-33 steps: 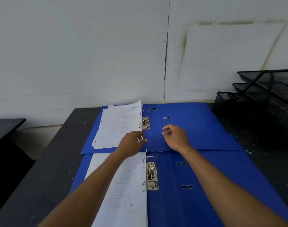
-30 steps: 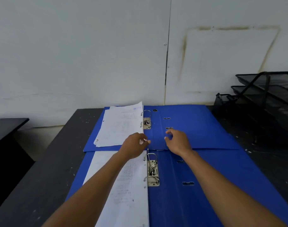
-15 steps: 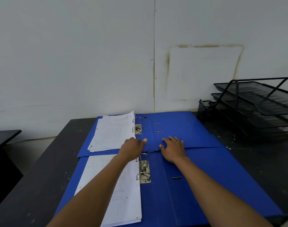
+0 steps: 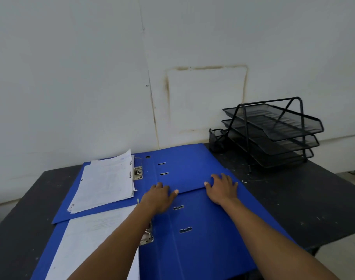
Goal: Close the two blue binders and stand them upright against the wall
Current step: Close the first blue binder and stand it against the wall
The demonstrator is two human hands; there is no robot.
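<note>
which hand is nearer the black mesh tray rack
Right. The right hand lies flat on the open blue cover, on the side toward the black mesh tray rack at the table's far right. The left hand lies farther left, near the binder spines.

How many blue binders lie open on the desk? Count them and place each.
2. The far binder lies open near the wall; the near binder lies open in front of it, its top edge overlapping the far one. None seems hidden.
</note>
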